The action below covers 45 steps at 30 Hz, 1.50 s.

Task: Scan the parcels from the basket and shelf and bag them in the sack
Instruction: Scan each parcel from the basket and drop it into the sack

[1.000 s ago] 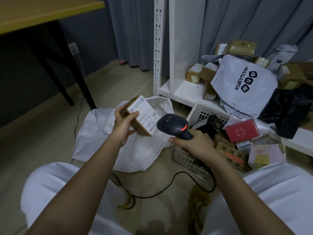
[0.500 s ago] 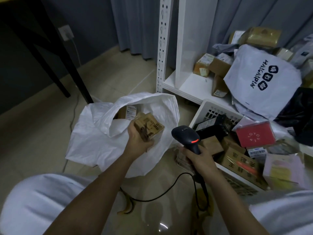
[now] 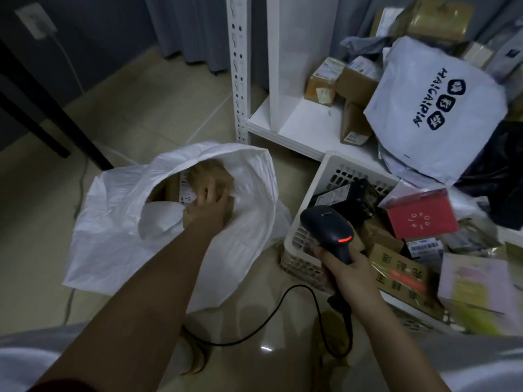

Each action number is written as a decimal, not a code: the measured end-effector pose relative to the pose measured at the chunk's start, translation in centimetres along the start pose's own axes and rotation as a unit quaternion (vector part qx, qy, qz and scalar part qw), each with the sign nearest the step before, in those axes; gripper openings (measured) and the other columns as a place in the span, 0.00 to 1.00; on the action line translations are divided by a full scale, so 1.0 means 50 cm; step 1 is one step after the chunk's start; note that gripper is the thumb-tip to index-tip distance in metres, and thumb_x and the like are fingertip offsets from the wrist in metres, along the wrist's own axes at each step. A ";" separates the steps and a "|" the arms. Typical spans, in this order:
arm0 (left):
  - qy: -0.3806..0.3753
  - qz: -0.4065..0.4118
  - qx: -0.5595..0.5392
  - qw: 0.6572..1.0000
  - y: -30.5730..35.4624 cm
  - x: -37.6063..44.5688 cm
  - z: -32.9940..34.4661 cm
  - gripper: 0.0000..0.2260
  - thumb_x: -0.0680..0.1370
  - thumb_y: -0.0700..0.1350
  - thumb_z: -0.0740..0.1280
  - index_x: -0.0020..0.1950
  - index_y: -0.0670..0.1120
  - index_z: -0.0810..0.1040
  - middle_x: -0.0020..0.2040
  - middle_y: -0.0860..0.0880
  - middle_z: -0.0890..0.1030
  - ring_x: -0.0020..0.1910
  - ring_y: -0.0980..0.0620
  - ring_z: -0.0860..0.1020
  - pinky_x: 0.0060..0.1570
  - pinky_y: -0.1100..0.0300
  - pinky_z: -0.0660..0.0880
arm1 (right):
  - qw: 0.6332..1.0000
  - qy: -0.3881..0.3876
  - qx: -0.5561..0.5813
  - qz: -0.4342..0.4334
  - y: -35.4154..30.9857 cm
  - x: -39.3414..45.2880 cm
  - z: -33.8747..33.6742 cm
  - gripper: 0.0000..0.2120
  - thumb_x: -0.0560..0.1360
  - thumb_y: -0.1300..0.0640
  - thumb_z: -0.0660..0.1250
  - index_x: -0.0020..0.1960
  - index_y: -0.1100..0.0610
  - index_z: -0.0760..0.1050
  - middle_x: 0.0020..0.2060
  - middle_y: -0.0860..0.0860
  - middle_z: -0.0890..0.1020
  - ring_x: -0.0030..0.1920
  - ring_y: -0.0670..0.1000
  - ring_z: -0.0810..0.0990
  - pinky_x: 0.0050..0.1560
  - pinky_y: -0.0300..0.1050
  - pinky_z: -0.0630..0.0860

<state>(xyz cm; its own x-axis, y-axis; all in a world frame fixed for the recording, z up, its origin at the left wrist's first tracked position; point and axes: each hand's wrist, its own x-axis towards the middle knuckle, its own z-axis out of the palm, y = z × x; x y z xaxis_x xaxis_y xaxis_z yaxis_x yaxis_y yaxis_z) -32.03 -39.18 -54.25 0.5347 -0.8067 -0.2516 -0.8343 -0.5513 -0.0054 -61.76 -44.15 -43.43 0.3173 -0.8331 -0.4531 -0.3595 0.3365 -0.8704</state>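
Observation:
The white sack (image 3: 119, 222) lies open on the floor. My left hand (image 3: 210, 206) reaches into its mouth and holds a small brown cardboard box (image 3: 212, 172); both are blurred by motion. Another labelled parcel (image 3: 181, 190) lies inside the sack. My right hand (image 3: 343, 268) grips the handle of the black barcode scanner (image 3: 325, 224), whose red light is on, just in front of the white basket (image 3: 331, 168). The basket holds several parcels, among them a red box (image 3: 421, 216). The white shelf (image 3: 305, 125) behind carries more boxes and a white mailer bag (image 3: 435, 108).
The scanner's black cable (image 3: 254, 332) loops over the floor between my knees. A white perforated shelf post (image 3: 239, 66) stands just behind the sack. Black table legs (image 3: 51, 108) cross the left side. A wall socket (image 3: 34, 18) with a cord sits at the far left.
My left hand carried the box away from the scanner, to the left and down into the sack's mouth. My right hand lowered the scanner toward the basket.

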 end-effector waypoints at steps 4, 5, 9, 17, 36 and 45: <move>0.077 0.069 -0.106 0.989 0.049 -0.019 -0.012 0.15 0.79 0.42 0.62 0.65 0.45 0.74 0.67 0.41 0.72 0.62 0.41 0.72 0.56 0.55 0.65 | 0.999 0.032 0.025 0.034 0.010 0.017 -0.042 0.06 0.74 0.57 0.71 0.41 0.57 0.76 0.27 0.52 0.77 0.31 0.50 0.76 0.33 0.41 0.70; 0.106 0.092 -0.164 0.976 0.069 -0.026 -0.016 0.14 0.78 0.38 0.62 0.63 0.41 0.76 0.61 0.39 0.76 0.59 0.41 0.75 0.54 0.57 0.65 | 0.997 0.048 0.033 0.045 0.013 0.022 -0.057 0.08 0.74 0.56 0.71 0.39 0.56 0.75 0.28 0.52 0.76 0.31 0.52 0.75 0.34 0.43 0.69; 0.172 0.142 -0.318 0.921 0.178 -0.053 -0.035 0.13 0.77 0.36 0.63 0.61 0.41 0.77 0.57 0.42 0.77 0.54 0.45 0.77 0.52 0.58 0.71 | 0.984 0.144 0.072 0.072 0.030 0.044 -0.121 0.12 0.75 0.56 0.70 0.34 0.57 0.73 0.28 0.53 0.75 0.29 0.52 0.73 0.35 0.45 0.67; -0.051 0.181 -0.323 0.927 0.452 -0.042 0.016 0.29 0.76 0.50 0.69 0.74 0.44 0.64 0.70 0.41 0.65 0.67 0.42 0.68 0.64 0.53 0.68 | 0.959 0.228 0.146 0.080 0.052 0.097 -0.218 0.07 0.74 0.54 0.70 0.40 0.54 0.74 0.32 0.54 0.75 0.34 0.54 0.75 0.39 0.46 0.69; -0.006 0.000 -0.599 0.801 0.356 -0.119 -0.065 0.41 0.59 0.55 0.74 0.69 0.50 0.64 0.64 0.47 0.71 0.55 0.56 0.76 0.50 0.65 0.76 | 0.956 0.190 0.216 0.056 0.074 0.103 -0.194 0.12 0.74 0.55 0.71 0.56 0.57 0.76 0.34 0.51 0.80 0.35 0.52 0.79 0.40 0.47 0.75; 0.025 0.089 -0.638 0.764 0.223 -0.270 -0.104 0.41 0.62 0.44 0.78 0.69 0.52 0.61 0.66 0.49 0.68 0.62 0.56 0.72 0.48 0.64 0.78 | 0.972 0.150 0.181 0.001 0.025 0.021 -0.125 0.12 0.73 0.50 0.72 0.54 0.54 0.77 0.44 0.55 0.82 0.41 0.53 0.79 0.46 0.49 0.75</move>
<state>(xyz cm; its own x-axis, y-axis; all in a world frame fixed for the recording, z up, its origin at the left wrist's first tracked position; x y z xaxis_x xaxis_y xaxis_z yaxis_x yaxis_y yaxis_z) -47.88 -35.53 -45.87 0.4590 -0.8829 -0.0997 -0.1011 -0.1634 0.9814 -67.36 -47.32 -43.80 0.0278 -0.9047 -0.4252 -0.0107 0.4251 -0.9051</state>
